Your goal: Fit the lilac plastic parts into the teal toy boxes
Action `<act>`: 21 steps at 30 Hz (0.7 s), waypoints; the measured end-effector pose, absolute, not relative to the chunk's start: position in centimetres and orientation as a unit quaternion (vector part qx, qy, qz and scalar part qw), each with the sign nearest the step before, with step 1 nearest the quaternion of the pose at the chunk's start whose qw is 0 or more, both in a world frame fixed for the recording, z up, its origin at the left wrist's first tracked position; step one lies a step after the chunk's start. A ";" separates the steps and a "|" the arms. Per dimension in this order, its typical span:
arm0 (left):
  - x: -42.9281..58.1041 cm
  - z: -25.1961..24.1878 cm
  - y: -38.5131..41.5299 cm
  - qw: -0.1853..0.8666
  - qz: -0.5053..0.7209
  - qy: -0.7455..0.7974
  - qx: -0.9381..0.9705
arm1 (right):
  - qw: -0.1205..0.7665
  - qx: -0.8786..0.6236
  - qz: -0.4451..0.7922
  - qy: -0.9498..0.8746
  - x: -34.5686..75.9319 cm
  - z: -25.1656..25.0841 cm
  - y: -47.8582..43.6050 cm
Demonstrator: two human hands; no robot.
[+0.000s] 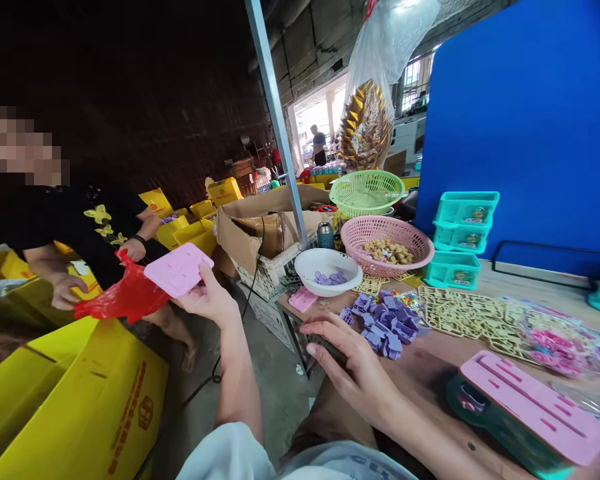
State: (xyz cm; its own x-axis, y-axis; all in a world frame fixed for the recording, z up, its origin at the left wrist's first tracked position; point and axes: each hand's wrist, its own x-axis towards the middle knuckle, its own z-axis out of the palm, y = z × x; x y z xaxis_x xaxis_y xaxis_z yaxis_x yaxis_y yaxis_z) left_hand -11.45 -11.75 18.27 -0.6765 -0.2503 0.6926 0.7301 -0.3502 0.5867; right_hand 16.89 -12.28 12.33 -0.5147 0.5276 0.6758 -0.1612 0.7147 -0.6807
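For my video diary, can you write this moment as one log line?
left hand: holds pink plastic plate | right hand: open, at table edge by purple pieces | co-worker: holds red bag

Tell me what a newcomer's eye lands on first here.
The left hand holds a pink plate up at centre-left; yellow boxes crowd the lower left. The right hand is spread open at the table edge beside a heap of purple pieces. A big blue panel fills the upper right.

A small assembly workshop — stacked yellow cardboard cartons (70, 393), a wooden worktable (430, 363) heaped with purple plastic pieces (385, 327), bare brick walls.
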 end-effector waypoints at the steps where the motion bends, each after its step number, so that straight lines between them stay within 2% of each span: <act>1: -11.6 18.2 -11.8 0.325 -0.780 -0.474 -0.247 | 0.480 -0.113 0.355 -0.795 16.8 12.3 -12.3; 8: -11.4 18.0 -12.3 0.354 -0.791 -0.464 -0.184 | 0.475 -0.097 0.327 -0.811 16.4 11.8 -12.7; 21: -10.0 18.0 -12.3 0.365 -0.795 -0.436 -0.211 | 0.449 -0.084 0.304 -0.836 16.7 11.9 -13.5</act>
State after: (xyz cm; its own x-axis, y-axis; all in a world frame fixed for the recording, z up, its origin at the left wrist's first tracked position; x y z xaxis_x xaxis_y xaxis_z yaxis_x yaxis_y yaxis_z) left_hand -10.01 -12.29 17.98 -0.6439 -0.3972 0.6539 0.7649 -0.3529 0.5389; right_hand 16.72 -13.45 11.87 -0.5831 0.4127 0.6997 -0.1324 0.8015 -0.5831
